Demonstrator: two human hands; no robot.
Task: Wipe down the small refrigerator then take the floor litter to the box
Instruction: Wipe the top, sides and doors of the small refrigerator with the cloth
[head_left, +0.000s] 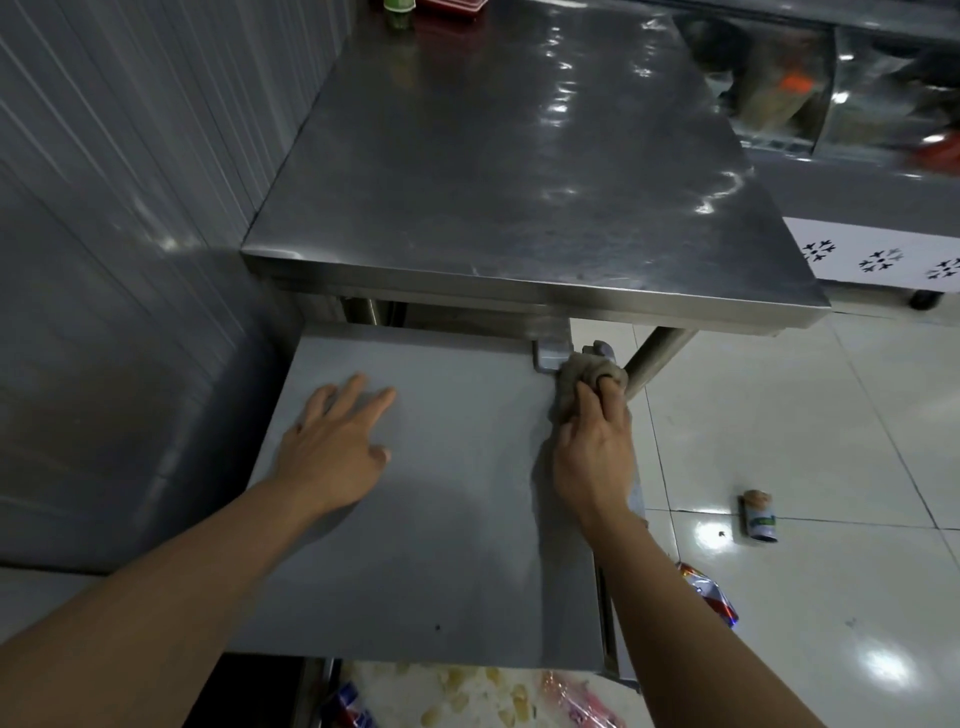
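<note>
Wiping is being carried out in the head view at the far right corner of the small refrigerator's grey top (441, 493), which is sitting low, partly tucked under the front edge of a steel desk (519, 156). The right hand (592, 447) is being held with its fingers curled round a crumpled brownish rag (587, 379), and the rag is being pressed against the top just beside a metal hinge bracket (551, 353) at that corner. The left hand (337, 441) is being rested flat on the top with its fingers spread and nothing in its grip, well apart from the rag and toward the left.

Most of the grey top is lying nearer the person and to the left of the rag, so the coming stroke is judged to be one drawn back and leftward; the right hand is already being placed for it.

Litter is being left on the white tiled floor (831, 415): a small can (759, 515) to the right of the refrigerator, a crushed foil wrapper (709, 597) nearer its right edge, and a pink wrapper (576, 696) with pale scraps (467, 686) in front. No box is being shown.
</note>
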